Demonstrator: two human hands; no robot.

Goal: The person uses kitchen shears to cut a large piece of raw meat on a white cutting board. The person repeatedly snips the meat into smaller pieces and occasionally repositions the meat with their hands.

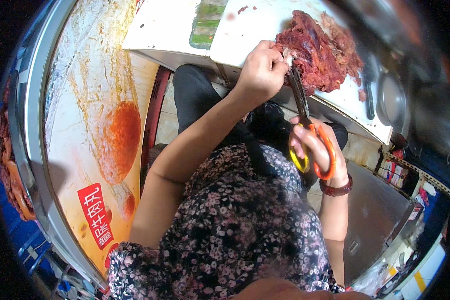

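Observation:
A large piece of dark red meat [315,52] lies at the near edge of a white work surface [247,30]. My left hand [264,69] pinches a whitish strip of tissue [289,58] at the meat's left side. In my right hand [318,144] is a pair of scissors [299,92] with one orange and one yellow handle loop. Their dark blades point up at the pinched strip, and the tips are partly hidden against it. Whether the blades are fully closed is hard to tell.
A knife with a dark handle [369,101] lies right of the meat, beside a round metal bowl [391,97]. Small meat scraps [243,10] dot the surface. A green-striped recess [208,24] is at the upper left. A printed panel [97,123] stands on my left.

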